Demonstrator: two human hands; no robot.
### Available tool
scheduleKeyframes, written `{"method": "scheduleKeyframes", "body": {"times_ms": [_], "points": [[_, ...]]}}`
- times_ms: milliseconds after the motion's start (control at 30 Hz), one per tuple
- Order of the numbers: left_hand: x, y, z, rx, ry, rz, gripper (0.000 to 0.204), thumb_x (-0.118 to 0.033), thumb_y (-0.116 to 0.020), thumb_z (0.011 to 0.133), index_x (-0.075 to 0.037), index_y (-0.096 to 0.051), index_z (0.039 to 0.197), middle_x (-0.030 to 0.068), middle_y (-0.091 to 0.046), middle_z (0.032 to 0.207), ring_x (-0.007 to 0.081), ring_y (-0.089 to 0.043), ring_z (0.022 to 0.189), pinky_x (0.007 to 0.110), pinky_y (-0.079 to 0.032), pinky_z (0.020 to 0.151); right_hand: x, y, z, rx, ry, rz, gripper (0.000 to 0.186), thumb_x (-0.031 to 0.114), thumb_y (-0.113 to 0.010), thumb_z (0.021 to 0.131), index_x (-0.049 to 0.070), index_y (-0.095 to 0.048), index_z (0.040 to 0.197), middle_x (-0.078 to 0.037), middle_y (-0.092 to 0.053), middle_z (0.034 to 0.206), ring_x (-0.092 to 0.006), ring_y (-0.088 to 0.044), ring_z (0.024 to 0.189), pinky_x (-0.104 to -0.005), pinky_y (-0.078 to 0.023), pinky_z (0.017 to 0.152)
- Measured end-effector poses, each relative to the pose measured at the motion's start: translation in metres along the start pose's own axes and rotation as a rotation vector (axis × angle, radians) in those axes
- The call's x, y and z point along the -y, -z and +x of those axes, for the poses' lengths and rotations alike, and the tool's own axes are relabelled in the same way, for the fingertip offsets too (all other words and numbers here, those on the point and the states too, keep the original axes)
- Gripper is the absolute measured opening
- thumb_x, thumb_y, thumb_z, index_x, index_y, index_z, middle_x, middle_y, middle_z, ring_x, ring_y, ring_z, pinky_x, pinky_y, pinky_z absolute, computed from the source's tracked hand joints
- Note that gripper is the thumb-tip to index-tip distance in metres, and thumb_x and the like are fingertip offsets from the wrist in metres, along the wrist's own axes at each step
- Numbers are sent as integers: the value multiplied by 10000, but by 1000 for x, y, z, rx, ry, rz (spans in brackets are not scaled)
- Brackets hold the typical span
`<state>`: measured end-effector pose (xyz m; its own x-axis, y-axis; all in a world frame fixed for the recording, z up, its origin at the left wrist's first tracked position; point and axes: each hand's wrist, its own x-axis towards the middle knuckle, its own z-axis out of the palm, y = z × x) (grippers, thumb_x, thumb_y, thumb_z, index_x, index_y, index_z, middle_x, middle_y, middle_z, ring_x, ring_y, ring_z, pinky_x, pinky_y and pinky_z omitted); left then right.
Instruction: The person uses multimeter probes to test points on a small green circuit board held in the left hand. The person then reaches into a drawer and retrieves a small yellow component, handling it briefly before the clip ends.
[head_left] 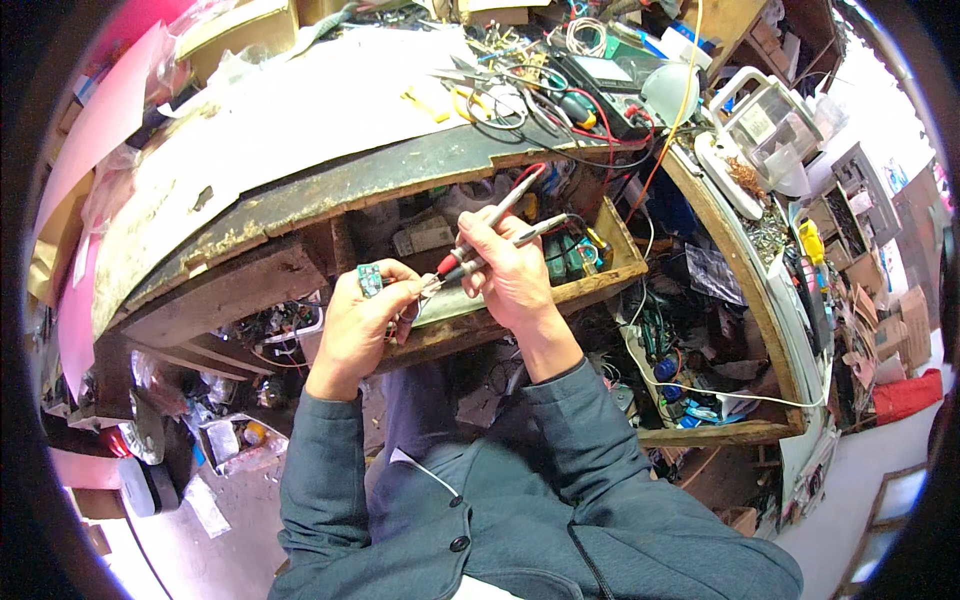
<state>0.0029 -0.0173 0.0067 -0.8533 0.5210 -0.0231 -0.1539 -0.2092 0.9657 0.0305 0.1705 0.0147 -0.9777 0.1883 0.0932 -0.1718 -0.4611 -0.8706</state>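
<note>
- Left hand (352,325) pinches a green board (370,281), seemingly steadying it.
- Right hand (512,272) clamps two probes (515,198), apparently keeping tips close, over the drawer's (592,290) near edge.

Workbench (320,120): pale covering, 10 to 12 o'clock; front edge dark, worn and chipped. Wooden drawer (600,285): pulled out below the front edge, extending toward 3 o'clock. Side bench (735,245): wooden edge, 2 to 4 o'clock, adjoining the main bench. Pink sheet (100,150): upright, 10 o'clock. Floor (250,520): brownish at 7 to 8 o'clock, paler toward 4 o'clock. Cardboard boxes (905,325): stacked, 3 o'clock. Lighting: bright; bench covering overexposed, with strong glare at 2 o'clock.
</note>
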Motion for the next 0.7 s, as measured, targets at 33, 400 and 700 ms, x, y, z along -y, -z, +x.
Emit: {"method": "scheduleKeyframes", "body": {"times_ms": [33,400,700], "points": [[-1,-1,0,1,2,-2,158,-158,-663,906,-13,-664,844,7,-586,648,76,-503,482,225,-395,426,1,0,-1,-4,2,0,223,232,-666,973,69,-598,837,-73,-657,696,-86,-567,464,-199,-421,383],[-6,-4,-3,-61,-11,11,201,-210,-715,912,-26,-675,842,-2,-583,664,65,-512,531,225,-396,441,-5,1,0,-116,65,46,148,196,-682,961,67,-629,911,-34,-640,756,-63,-527,493,-207,-428,411],[-9,-7,-4,-132,-14,-44,182,-215,-727,898,-46,-670,862,21,-610,677,82,-537,507,223,-436,443,-4,-3,-2,-152,123,40,123,162,-644,983,56,-639,921,-31,-635,726,-53,-505,498,-203,-405,422]]}}
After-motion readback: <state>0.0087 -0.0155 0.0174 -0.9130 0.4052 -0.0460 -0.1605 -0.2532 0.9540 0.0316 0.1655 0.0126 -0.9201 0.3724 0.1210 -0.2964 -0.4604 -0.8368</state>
